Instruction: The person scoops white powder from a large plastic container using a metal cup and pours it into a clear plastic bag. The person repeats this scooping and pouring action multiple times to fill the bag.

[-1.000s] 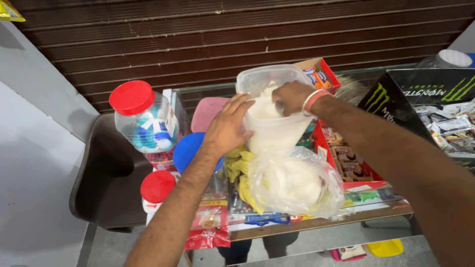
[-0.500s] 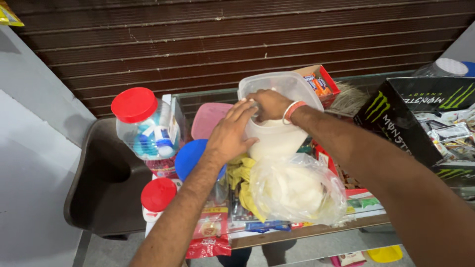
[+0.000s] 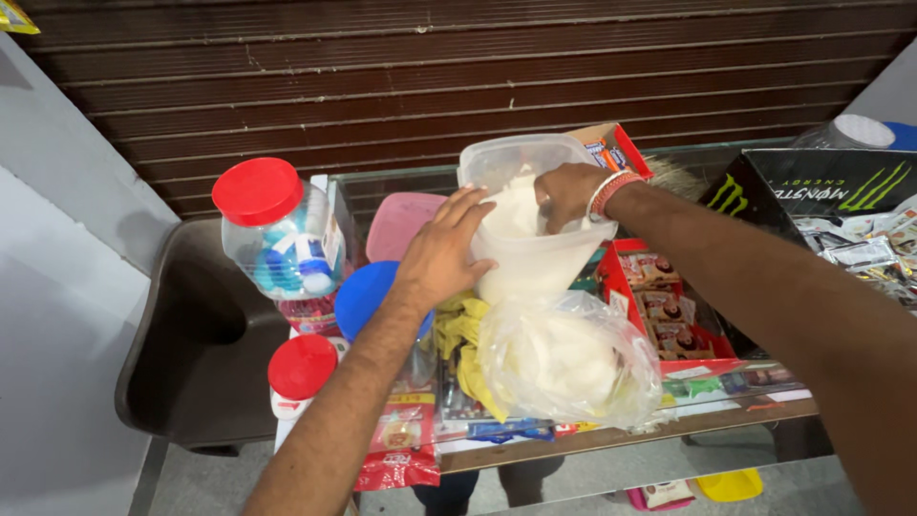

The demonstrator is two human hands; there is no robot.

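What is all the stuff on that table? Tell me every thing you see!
Clear tub: 1, see-through with white stuff inside, middle, tilted.
Plastic bag: 1, clear with white contents, below the tub.
Red-lidded jars: 2, clear, left side.
Blue lid: 1, blue, under the left wrist.
Pink lid: 1, pink, behind the left hand.
Yellow cloth: 1, beside the bag.
Red snack box: 1, right of the tub.
Dark chair: 1, far left.
Left hand: 1, flat against the tub's side.
Right hand: 1, inside the tub, red wristband.
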